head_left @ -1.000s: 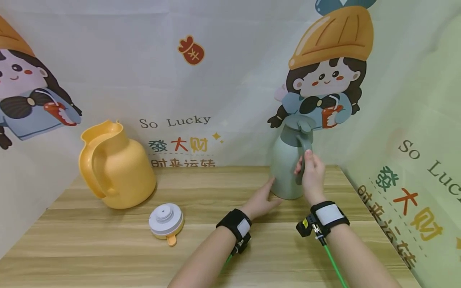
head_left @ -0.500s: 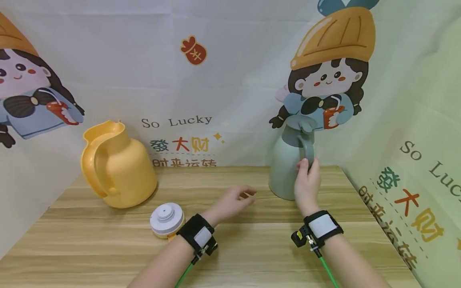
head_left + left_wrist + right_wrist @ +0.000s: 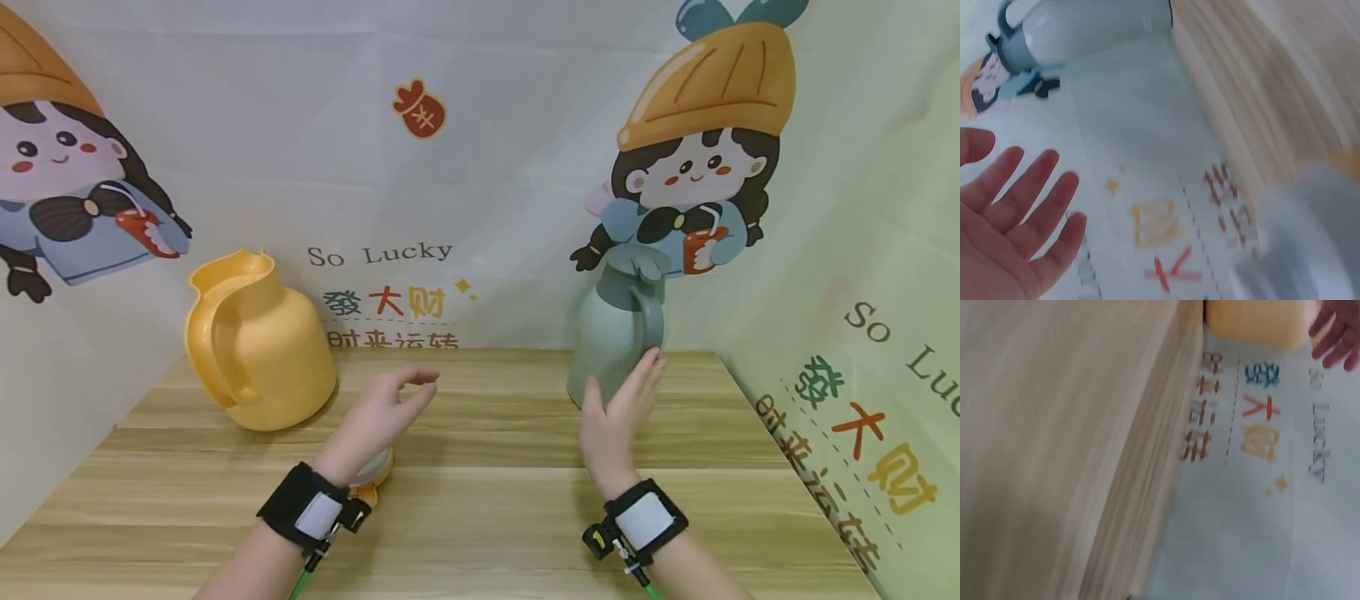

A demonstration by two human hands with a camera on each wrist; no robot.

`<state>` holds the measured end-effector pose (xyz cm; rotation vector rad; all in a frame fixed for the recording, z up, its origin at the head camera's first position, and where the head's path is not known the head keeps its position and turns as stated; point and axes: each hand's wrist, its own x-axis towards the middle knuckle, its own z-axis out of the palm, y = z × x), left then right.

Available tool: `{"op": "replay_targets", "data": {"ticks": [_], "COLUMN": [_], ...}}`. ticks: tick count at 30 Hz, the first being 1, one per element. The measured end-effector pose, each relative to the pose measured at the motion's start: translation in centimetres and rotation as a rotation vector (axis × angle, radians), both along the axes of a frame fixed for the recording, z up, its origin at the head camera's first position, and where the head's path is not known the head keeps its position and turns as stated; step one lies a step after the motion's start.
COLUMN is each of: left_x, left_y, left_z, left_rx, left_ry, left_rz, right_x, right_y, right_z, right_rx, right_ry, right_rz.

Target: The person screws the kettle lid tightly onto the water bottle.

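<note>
A grey-green thermos jug (image 3: 611, 346) stands upright at the back right of the table. My right hand (image 3: 618, 429) is in front of its lower body with straight fingers, the fingertips near the bottom of the handle; whether they touch it I cannot tell. At the left, my left hand (image 3: 378, 417) hovers with relaxed fingers and holds nothing; the left wrist view shows its fingers (image 3: 1041, 212) spread. Below it lies a white-and-yellow lid (image 3: 375, 475), mostly hidden by that hand and wrist. A yellow jug (image 3: 277, 358) with an uncovered top stands behind, to the left.
The wooden table (image 3: 480, 517) meets a printed cloth backdrop (image 3: 502, 208) at the back and on both sides. Green cables (image 3: 300, 583) trail from the wrist cameras toward the front.
My left hand has moved from the green jug's base leftward to above the lid. My right hand has let go of the jug's handle and drawn back toward me.
</note>
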<state>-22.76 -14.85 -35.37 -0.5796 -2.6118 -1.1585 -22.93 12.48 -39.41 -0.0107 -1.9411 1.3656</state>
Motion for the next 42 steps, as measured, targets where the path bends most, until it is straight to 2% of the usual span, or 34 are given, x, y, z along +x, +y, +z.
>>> {"op": "replay_targets", "data": {"ticks": [1,3,7,10,14,18,20,22,26,30,37,39,42], "left_x": [0.2,0.3,0.5,0.8,1.0,1.0,1.0,1.0,0.8,0.3,-0.4,-0.7,-1.0], "left_y": [-0.8,-2.3,-5.0,-6.9,-9.2,-11.4,-12.2,-12.8,-13.5,-14.0,-15.5,-16.1,-16.8], "left_z": [0.1,0.3,0.7,1.4,2.1,2.4,2.4,2.4,2.2,2.2,2.4,2.6,2.8], "left_rx": [-0.018,-0.078,-0.125,-0.095,-0.065,-0.019,0.035,0.1,0.283,0.441,0.583,0.657,0.815], "left_ry": [0.052,0.218,0.546,0.671,0.74,0.683,0.602,0.503,0.301,0.176,0.044,0.024,0.029], "left_rz": [0.029,0.09,0.243,0.357,0.54,0.726,0.777,0.794,0.744,0.692,0.732,0.701,0.6], "right_x": [0.4,1.2,2.4,2.7,2.3,1.6,1.3,0.9,0.1,-0.6,-1.5,-1.7,-1.7], "right_y": [-0.7,-2.2,-5.5,-7.8,-10.2,-12.2,-13.0,-13.7,-14.9,-15.8,-17.4,-17.8,-18.3], "right_z": [-0.1,-0.2,0.1,0.2,0.0,0.0,0.2,0.4,0.8,1.2,1.4,1.4,1.4], "right_rx": [0.021,0.061,0.123,0.151,0.175,0.184,0.19,0.195,0.201,0.195,0.221,0.224,0.221], "right_ry": [0.0,-0.006,-0.026,-0.052,-0.087,-0.126,-0.146,-0.16,-0.182,-0.208,-0.267,-0.281,-0.294], "right_rz": [-0.005,0.018,0.127,0.207,0.279,0.336,0.361,0.385,0.407,0.422,0.494,0.51,0.528]}}
